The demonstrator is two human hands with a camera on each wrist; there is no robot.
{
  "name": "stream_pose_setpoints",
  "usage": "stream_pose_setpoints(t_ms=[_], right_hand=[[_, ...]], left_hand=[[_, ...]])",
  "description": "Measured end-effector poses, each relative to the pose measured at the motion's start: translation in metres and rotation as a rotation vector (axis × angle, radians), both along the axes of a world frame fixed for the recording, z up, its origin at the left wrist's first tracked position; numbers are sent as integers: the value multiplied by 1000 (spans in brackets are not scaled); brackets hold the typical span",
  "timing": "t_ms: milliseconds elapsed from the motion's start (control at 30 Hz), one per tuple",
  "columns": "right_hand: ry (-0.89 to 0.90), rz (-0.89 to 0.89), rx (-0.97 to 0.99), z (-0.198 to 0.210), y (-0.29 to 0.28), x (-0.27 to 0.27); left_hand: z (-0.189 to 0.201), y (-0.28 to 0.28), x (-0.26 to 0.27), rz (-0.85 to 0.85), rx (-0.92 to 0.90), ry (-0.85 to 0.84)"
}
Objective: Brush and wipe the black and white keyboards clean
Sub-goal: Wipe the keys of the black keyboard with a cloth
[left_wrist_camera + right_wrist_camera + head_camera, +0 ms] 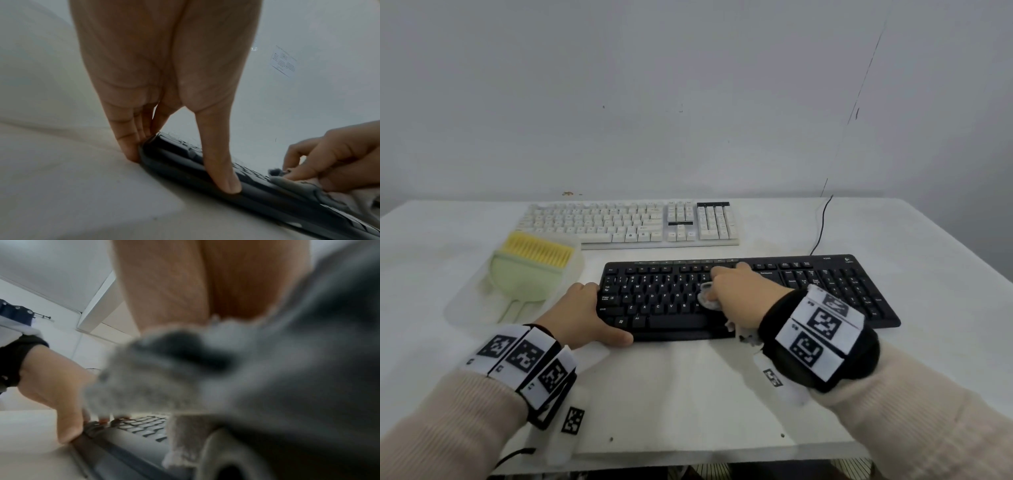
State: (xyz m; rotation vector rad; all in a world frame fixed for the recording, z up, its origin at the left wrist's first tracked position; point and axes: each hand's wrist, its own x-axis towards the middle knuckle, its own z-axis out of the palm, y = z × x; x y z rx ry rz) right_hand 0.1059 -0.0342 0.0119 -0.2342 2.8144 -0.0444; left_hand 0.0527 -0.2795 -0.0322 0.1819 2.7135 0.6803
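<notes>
Head view: high, looking forward and down over the table. Left wrist view: low, close at the black keyboard's left end. Right wrist view: very close, largely blocked by a blurred cloth. All share that keyboard.

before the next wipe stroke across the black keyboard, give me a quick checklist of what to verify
1. Left hand braces the black keyboard at its left end: ok.
2. Right hand holds the grey cloth: ok.
3. Cloth touches the keys: ok.
4. Number pad side free of obstacles: ok.
5. Brush lies clear, on its tray: ok.
6. Keys already clean: cannot tell.
</notes>
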Motion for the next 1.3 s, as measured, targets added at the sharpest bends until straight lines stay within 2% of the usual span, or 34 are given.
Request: stream_pose_setpoints(t_ms=[100, 200, 333, 500, 600, 733, 833, 900, 1000, 1167, 1300], right_hand=[[-41, -40, 97, 15, 14, 7], [-81, -150, 108, 22, 33, 7], [-14, -121, 140, 26, 42, 9], [92, 10, -136, -4, 30, 8], [68, -11, -159, -12, 38, 8], [40, -112, -59, -10, 69, 11], [8, -262, 66, 3, 87, 17], [4, -343, 54, 10, 92, 21], [34, -301, -62, 14, 83, 22], [87, 19, -202, 0, 29, 17], [88, 54, -96, -13, 17, 10]], left_hand=[[-2, -2, -1, -1, 11, -6], [-2, -2, 0, 1, 25, -10], [-2, -2, 1, 9, 31, -12], [-1, 0, 0, 2, 22, -9], [-1, -1, 0, 1, 24, -4], [-2, -2, -2, -6, 6, -17], [-3, -2, -3, -12, -3, -13], [-2, -2, -4, -14, -13, -14], [-2, -2, -4, -14, -18, -15], [-3, -3, -4, -14, -6, -24], [-3, -2, -4, -14, -10, -22]])
